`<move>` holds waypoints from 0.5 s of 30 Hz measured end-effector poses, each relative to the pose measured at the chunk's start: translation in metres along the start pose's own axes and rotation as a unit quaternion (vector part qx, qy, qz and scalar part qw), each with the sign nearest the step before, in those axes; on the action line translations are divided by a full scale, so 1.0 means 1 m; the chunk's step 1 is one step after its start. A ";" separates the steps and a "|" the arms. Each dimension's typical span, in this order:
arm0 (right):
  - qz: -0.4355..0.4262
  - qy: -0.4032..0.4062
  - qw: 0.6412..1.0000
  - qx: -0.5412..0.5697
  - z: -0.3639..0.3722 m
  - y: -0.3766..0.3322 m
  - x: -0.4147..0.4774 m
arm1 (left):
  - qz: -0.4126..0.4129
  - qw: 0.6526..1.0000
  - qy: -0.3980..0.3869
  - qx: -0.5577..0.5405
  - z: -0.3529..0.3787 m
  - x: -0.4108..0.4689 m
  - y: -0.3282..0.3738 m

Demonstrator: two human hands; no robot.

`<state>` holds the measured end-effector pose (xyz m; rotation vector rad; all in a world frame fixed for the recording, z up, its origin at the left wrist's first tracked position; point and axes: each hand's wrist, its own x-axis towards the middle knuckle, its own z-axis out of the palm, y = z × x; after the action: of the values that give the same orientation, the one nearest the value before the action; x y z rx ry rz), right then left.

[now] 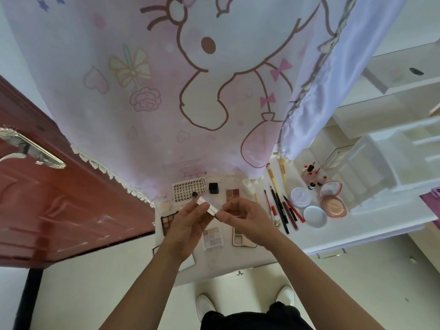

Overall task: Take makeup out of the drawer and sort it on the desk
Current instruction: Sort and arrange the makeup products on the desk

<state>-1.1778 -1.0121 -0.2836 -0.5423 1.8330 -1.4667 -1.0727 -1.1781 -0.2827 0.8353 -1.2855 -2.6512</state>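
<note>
Gripping a slim white tube [207, 206] over the white table [352, 231], one end in the left hand [188, 219], the other pinched by the right hand [241, 216]. Below them a pastel eyeshadow palette [212, 236], a darker palette [166, 221] off to the left, lash card [188, 192] and black cube [213, 188] further back. Over on the right, pencils [282, 210] lined up side by side, two yellow-handled brushes [272, 178], two round white jars [300, 197], an open pink compact [333, 198], tiny red bottles [312, 175].

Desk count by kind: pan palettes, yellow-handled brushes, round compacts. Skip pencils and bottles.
pan palettes: 4 showing, two partly under the hands
yellow-handled brushes: 2
round compacts: 3
Total: 9
</note>
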 end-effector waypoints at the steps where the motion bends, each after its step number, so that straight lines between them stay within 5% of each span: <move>1: -0.002 0.002 1.000 0.011 -0.001 0.001 -0.002 | -0.002 1.000 -0.007 0.007 -0.001 -0.001 0.000; 15: -0.044 -0.039 0.998 -0.014 -0.014 -0.014 -0.019 | -0.004 0.995 -0.025 0.095 0.015 -0.006 0.004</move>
<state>-1.1775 -0.9930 -0.2639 -0.6920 1.7919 -1.4581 -1.0759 -1.1685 -0.2698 0.8024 -1.5696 -2.6019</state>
